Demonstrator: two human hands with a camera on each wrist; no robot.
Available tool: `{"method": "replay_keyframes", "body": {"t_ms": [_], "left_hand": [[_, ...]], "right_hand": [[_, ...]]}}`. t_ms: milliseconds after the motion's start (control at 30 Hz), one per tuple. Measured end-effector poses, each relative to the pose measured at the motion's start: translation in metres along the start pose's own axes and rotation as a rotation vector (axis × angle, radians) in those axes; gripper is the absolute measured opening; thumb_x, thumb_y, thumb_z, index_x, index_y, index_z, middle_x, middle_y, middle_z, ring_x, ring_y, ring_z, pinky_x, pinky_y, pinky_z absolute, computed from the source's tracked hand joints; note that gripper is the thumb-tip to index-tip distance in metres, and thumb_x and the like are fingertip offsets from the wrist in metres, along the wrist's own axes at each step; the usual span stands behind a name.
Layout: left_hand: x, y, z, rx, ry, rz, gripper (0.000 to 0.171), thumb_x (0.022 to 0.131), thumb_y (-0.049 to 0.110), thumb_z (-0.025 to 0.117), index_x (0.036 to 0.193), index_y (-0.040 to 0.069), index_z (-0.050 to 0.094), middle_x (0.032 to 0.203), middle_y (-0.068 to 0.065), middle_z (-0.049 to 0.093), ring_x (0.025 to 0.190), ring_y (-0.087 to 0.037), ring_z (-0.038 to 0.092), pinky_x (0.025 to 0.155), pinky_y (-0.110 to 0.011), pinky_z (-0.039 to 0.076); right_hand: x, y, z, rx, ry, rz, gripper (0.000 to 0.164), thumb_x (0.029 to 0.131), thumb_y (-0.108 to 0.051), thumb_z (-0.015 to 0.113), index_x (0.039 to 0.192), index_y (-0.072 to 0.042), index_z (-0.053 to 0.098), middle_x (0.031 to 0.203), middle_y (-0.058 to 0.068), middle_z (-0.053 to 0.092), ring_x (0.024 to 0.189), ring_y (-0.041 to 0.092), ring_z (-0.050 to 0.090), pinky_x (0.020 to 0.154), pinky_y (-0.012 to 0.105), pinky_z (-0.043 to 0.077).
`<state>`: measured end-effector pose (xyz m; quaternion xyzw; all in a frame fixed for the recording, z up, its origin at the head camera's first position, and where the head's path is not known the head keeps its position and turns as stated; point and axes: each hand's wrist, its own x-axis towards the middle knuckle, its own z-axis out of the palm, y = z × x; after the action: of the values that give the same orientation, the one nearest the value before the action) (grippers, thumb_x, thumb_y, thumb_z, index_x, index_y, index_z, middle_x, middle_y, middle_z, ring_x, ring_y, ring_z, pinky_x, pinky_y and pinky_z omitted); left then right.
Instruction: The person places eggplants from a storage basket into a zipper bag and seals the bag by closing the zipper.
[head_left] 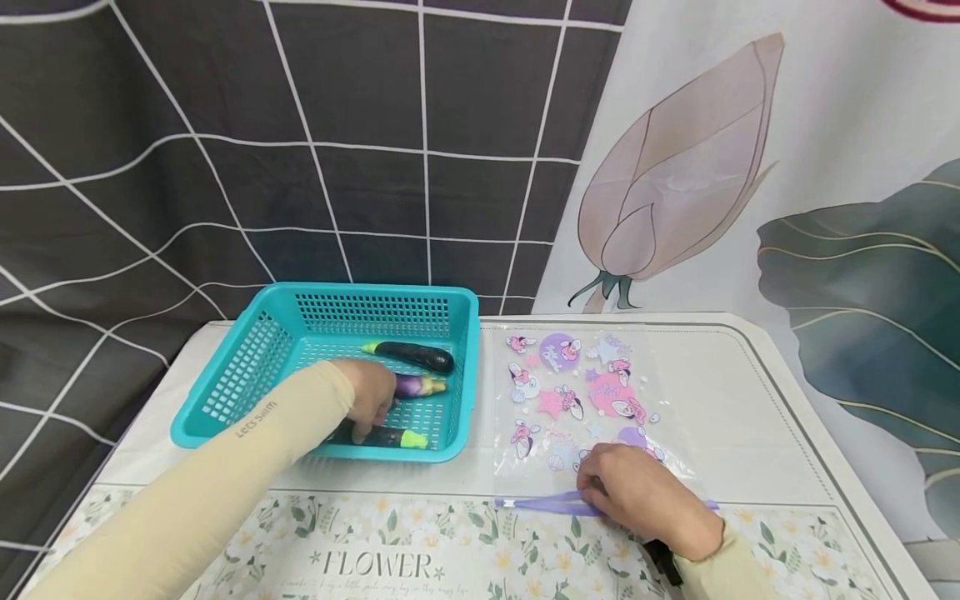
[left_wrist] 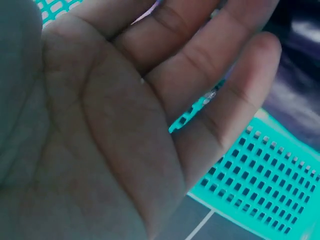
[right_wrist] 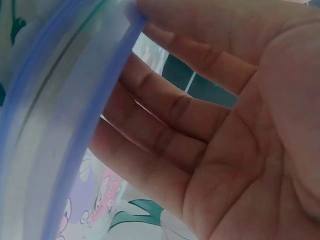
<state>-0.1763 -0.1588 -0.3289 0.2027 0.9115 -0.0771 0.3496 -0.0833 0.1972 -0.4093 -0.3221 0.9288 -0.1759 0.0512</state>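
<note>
In the head view my left hand [head_left: 369, 396] reaches down into a turquoise basket [head_left: 472, 367], its fingertips at a dark eggplant with a green cap [head_left: 386, 437] by the near wall. Its palm holds nothing and its fingers are fairly straight in the left wrist view; whether they touch the eggplant I cannot tell. Partly behind the hand lies a purple eggplant [head_left: 418, 385], with another dark eggplant [head_left: 412, 356] farther back. My right hand [head_left: 637, 492] pinches the purple zip edge of a clear printed zip bag [head_left: 551, 408] lying flat, its mouth parted in the right wrist view [right_wrist: 100, 100].
The basket and bag lie side by side on a white table [head_left: 738, 400] with a flowered cloth strip [head_left: 390, 533] along the near side. Behind stand a dark checked curtain [head_left: 360, 192] and a white curtain with a printed flower bud [head_left: 675, 167].
</note>
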Motion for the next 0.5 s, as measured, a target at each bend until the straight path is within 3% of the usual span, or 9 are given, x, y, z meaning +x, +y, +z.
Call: {"method": "replay_keyframes", "body": {"t_ms": [233, 367, 433, 500], "left_hand": [[-0.0066, -0.0026, -0.004, -0.093, 0.062, 0.008, 0.026, 0.069, 0.008, 0.089, 0.089, 0.012, 0.074, 0.086, 0.004, 0.067, 0.082, -0.017, 0.06, 0.085, -0.039, 0.057], [-0.0097, -0.0047, -0.0051, -0.119, 0.09, 0.025, 0.025, 0.069, 0.005, 0.084, 0.067, 0.013, 0.061, 0.063, 0.006, 0.05, 0.06, -0.013, 0.046, 0.061, -0.027, 0.048], [-0.0099, -0.005, -0.0052, -0.121, 0.103, 0.028, 0.033, 0.07, 0.005, 0.083, 0.062, 0.014, 0.052, 0.057, 0.006, 0.042, 0.055, -0.012, 0.039, 0.056, -0.026, 0.041], [-0.0096, -0.0048, -0.0056, -0.119, 0.112, 0.02, 0.03, 0.072, 0.006, 0.082, 0.065, 0.014, 0.054, 0.059, 0.005, 0.046, 0.057, -0.013, 0.041, 0.057, -0.026, 0.043]], "right_hand": [[0.0008, -0.0014, -0.0019, 0.012, 0.011, 0.02, 0.023, 0.087, -0.009, 0.072, 0.073, -0.025, 0.066, 0.068, -0.021, 0.052, 0.061, -0.003, 0.043, 0.058, 0.022, 0.044], [0.0009, -0.0015, -0.0024, 0.017, 0.025, 0.02, 0.022, 0.088, -0.008, 0.072, 0.074, -0.024, 0.066, 0.066, -0.02, 0.052, 0.059, -0.002, 0.042, 0.056, 0.021, 0.043], [0.001, -0.0013, -0.0025, 0.012, 0.035, 0.024, 0.022, 0.088, -0.008, 0.071, 0.074, -0.023, 0.065, 0.065, -0.02, 0.051, 0.058, -0.003, 0.041, 0.056, 0.02, 0.042], [0.0007, -0.001, -0.0023, 0.003, 0.049, 0.024, 0.022, 0.087, -0.007, 0.071, 0.073, -0.023, 0.065, 0.065, -0.02, 0.05, 0.057, -0.003, 0.04, 0.056, 0.02, 0.041]]}}
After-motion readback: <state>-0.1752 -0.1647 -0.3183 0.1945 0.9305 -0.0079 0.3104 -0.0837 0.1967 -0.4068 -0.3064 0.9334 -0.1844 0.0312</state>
